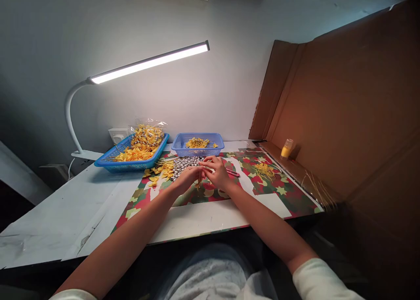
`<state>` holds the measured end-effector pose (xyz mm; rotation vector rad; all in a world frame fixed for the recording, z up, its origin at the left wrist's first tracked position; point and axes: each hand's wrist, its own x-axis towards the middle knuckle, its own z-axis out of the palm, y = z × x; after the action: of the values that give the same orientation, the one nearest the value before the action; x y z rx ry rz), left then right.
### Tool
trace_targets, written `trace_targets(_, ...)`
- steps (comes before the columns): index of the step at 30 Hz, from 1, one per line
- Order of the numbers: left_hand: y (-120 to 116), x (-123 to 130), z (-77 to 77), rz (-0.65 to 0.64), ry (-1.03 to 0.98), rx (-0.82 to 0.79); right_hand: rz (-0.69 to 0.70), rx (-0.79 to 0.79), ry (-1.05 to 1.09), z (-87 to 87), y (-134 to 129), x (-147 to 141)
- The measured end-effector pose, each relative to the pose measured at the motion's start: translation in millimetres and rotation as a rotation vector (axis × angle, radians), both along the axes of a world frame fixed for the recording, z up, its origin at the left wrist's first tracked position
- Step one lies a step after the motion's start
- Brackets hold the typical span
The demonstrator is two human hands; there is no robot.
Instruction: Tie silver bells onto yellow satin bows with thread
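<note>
My left hand (190,176) and my right hand (215,173) meet over the middle of the patterned mat, fingertips pinched together. Between them is a small yellow piece with thin strands (198,183) hanging below; its upper part is hidden by my fingers. Just behind my hands lies a heap of small silver bells (183,165). To the left of the bells, yellow ribbon pieces (160,170) are spread on the mat. A pink-handled tool (232,173), partly hidden, lies beside my right hand.
A blue basket (131,165) at left holds yellow pieces and a clear bag. A violet-blue basket (197,152) at the back holds more. Yellow cords (263,171) lie right, near a small yellow-filled bottle (287,148). A lamp (151,63) overhangs; cardboard (348,103) walls the right side.
</note>
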<state>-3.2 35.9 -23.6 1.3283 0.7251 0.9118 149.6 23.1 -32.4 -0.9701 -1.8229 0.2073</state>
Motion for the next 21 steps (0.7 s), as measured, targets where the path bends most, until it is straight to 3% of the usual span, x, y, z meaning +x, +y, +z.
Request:
trace_targets(4, 0, -3, -3.0, -0.068, 0.100, 0.073, 0.037, 0.009, -0.065, 2.4, 2, 6)
trace_targets(9, 5, -7, -5.4, -0.006, 0.145, 0.094, 0.124, 0.069, -0.076, 14.0, -1, 17)
trace_targets(14, 6, -10, -2.9, -0.044, 0.131, 0.133, 0.274, -0.075, 0.026, 26.8, -6, 25)
trace_targets(18, 0, -12, 2.4, -0.066, 0.278, 0.343, 0.333, -0.215, 0.215, 30.3, -4, 29)
trace_targets(21, -3, -13, 4.1, -0.033, 0.447, 0.570, 0.297, -0.320, 0.354, 29.5, 1, 31)
